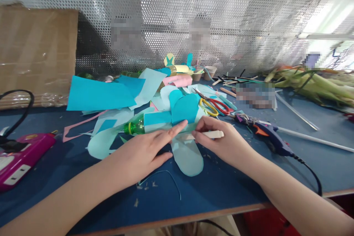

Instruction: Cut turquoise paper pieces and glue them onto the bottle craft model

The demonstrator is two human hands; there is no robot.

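My right hand (214, 136) is closed around a slim white marker (217, 134), with its tip end hidden by the fingers. My left hand (152, 143) lies across the near side of a green plastic bottle (138, 125) on its side, index finger stretched over the paper and thumb apart. Blue paper (157, 118) wraps the bottle's body. A bright blue rounded paper piece (184, 108) rests on top, just beyond the left fingertip. Below the hands, a pale blue paper piece with a rounded end (189, 158) lies on the table.
Yellow-handled scissors (210, 107) and red-handled scissors (221, 107) lie beyond my right hand. A glue gun (269, 136) with a cord is at right. Paper sheets (102, 94) pile up behind. A magenta power strip (24, 158) and cardboard (38, 55) stand left; corn husks (312, 83) lie right.
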